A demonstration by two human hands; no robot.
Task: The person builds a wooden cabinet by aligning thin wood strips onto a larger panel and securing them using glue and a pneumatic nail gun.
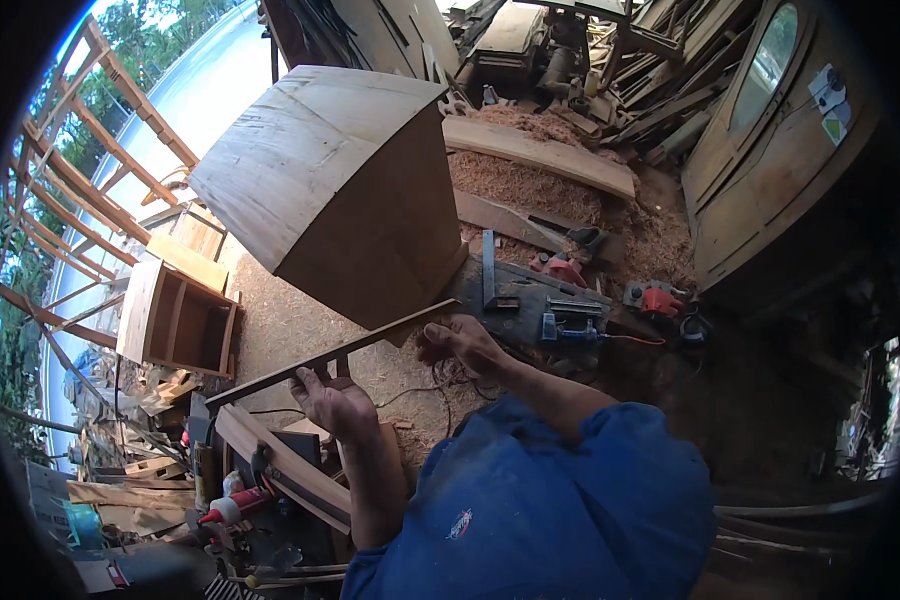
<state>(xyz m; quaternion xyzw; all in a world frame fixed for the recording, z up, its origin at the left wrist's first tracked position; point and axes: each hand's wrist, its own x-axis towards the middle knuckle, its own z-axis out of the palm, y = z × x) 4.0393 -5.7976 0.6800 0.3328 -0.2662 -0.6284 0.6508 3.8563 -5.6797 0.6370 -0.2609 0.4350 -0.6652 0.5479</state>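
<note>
A long, thin wooden strip (270,377) slants across in front of me, its right end higher in the picture. My left hand (338,405) grips it from below near the middle, thumb and fingers closed on it. A short dark piece of wood (342,366) juts down from the strip beside those fingers. Close to the right end, my right hand (465,345) has its fingers curled in against the strip; its exact hold is partly hidden. Just beyond stands a large wooden cabinet (370,220) with a pale top panel.
Clamp-like metal tools (573,322) and red power tools (660,298) lie to the right among cords and shavings. At left stands a small open wooden box frame (175,318). Boards (285,460) and a red-and-white bottle (232,507) are by my left arm. A wooden door (770,150) leans far right.
</note>
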